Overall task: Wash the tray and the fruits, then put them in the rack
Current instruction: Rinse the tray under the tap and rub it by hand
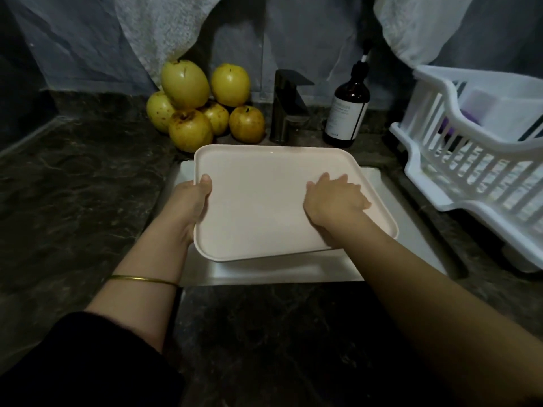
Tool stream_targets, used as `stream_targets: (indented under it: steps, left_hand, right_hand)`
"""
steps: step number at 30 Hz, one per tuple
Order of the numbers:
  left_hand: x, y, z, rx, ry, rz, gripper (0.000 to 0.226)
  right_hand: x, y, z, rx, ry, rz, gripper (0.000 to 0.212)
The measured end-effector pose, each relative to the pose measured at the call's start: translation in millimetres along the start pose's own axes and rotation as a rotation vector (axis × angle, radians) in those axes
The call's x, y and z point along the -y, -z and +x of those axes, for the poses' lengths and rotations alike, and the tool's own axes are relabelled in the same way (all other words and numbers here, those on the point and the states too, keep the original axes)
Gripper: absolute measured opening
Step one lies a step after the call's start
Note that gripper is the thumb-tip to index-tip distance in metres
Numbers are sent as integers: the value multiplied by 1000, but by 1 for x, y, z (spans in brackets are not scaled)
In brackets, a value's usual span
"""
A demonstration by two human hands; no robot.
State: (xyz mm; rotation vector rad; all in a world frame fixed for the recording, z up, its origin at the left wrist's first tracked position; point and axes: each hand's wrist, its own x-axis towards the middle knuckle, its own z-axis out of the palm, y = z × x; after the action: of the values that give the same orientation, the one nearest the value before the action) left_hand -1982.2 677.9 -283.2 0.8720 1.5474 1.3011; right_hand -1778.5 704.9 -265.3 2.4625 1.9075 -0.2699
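Dark marble-look countertop [73, 201], dim light, a white sink [264, 274] sunk into the middle of it. Nearest the camera, at about 7 o'clock, there's a black sleeve [88, 362] pushed up and a thin gold bangle [144, 279] on the left forearm.

Both arms reach forward over the sink. The pale pink tray [258, 201] is held just above the basin, roughly level, with its far edge toward the tap. The left hand [194, 201] grips the tray's 9 o'clock edge, thumb hooked over the rim on top. Its fingers go underneath, out of sight. The right hand [335, 201] lies flat on the tray's face toward 3 o'clock, palm down, fingers straight and loosely spread, pointing at roughly 1 o'clock.

I'd say this is the tray-washing step, right at the start, with the right hand set to rub the surface. I can't see any water running, so the next move probably needs the dark faucet [289, 107] at 12 o'clock turned on, which means freeing a hand.

Further back, six yellow apples [202, 107] are piled at 11 o'clock, not washed yet by the look of it. An amber pump bottle [346, 110] stands at 1 o'clock, and the white dish rack [470, 160] is at 2 to 3 o'clock.
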Motion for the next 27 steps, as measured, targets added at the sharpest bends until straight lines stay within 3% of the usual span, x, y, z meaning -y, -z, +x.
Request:
stream_targets:
  steps: [2, 5, 8, 11, 14, 19, 25, 27]
  left_hand:
    - [0, -1, -1, -20, -6, -16, 35]
    - [0, -1, 0, -51, 22, -7, 38]
    - [0, 1, 0, -43, 49, -12, 38]
    - [0, 3, -1, -28, 65, -31, 38]
    - [-1, 3, -2, -11, 66, -56, 37]
    - [-1, 3, -1, 45, 58, -28, 34]
    - [-1, 4, -1, 83, 40, -41, 27]
    - [0, 4, 0, 88, 35, -22, 26]
  right_hand:
    - [1, 3, -11, -46, 63, -178, 42]
    - [12, 3, -34, -139, 323, -365, 25]
    - [27, -6, -44, -193, 536, -237, 30]
    - [34, -9, -37, -97, 698, -33, 50]
    - [26, -7, -22, -37, 778, 70, 46]
    - [7, -2, 2, -54, 685, 46, 54]
    - [-8, 9, 26, -112, 159, 67, 67]
    - [-10, 15, 23, -122, 92, 40, 61]
